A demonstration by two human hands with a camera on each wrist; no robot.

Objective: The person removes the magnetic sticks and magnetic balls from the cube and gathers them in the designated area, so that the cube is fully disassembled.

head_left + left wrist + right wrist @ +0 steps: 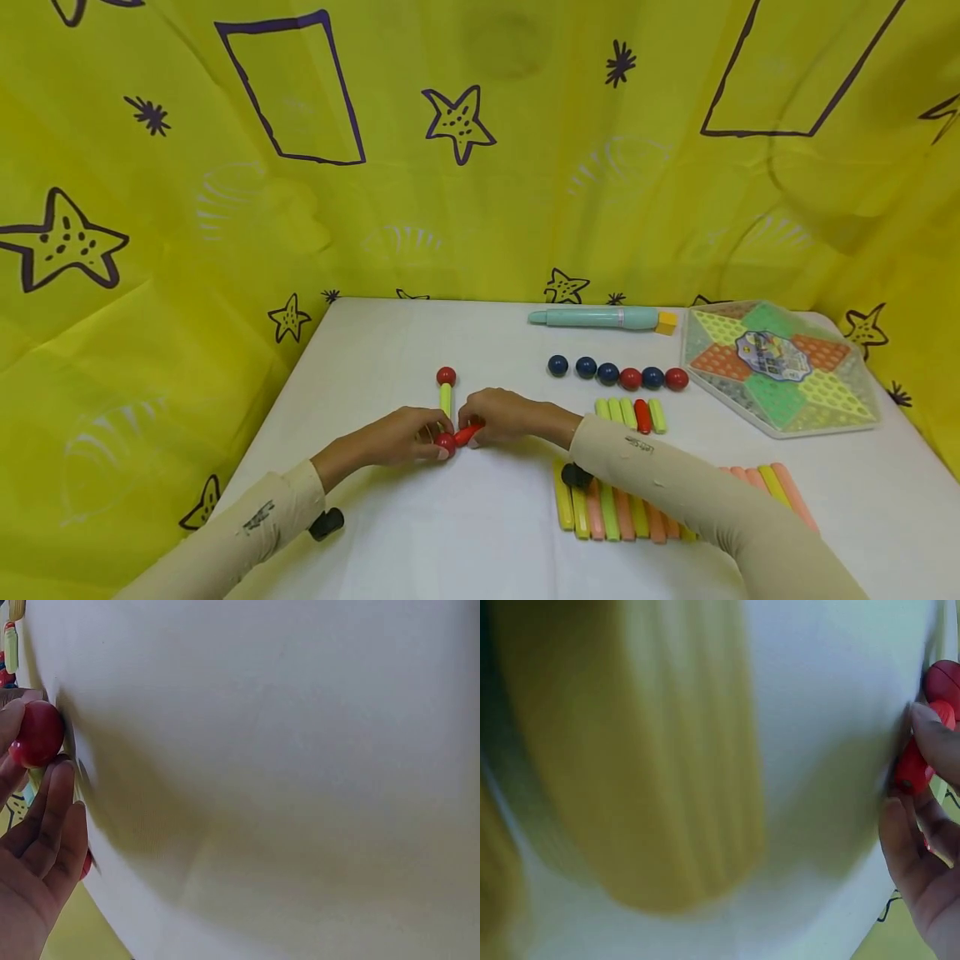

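In the head view, a red ball (446, 377) sits at the far end of a short yellow-green rod (446, 400), which runs toward a nearer red ball (447, 442). My left hand (408, 437) holds that nearer ball between thumb and fingers; the left wrist view shows the ball (41, 733) in the fingertips. Between thumb and fingers of my right hand (501, 417) is a short red rod (467, 434), its end against the nearer ball. The right wrist view shows this red rod (913, 766) pinched, its outer end bare.
Blue and red balls (608, 373) line up at the right, behind short rods (628, 413). Longer pink and yellow rods (607, 512) lie partly under the right sleeve (675, 483). A hexagonal case (783, 367) and a teal pen-shaped object (592, 317) lie at the back.
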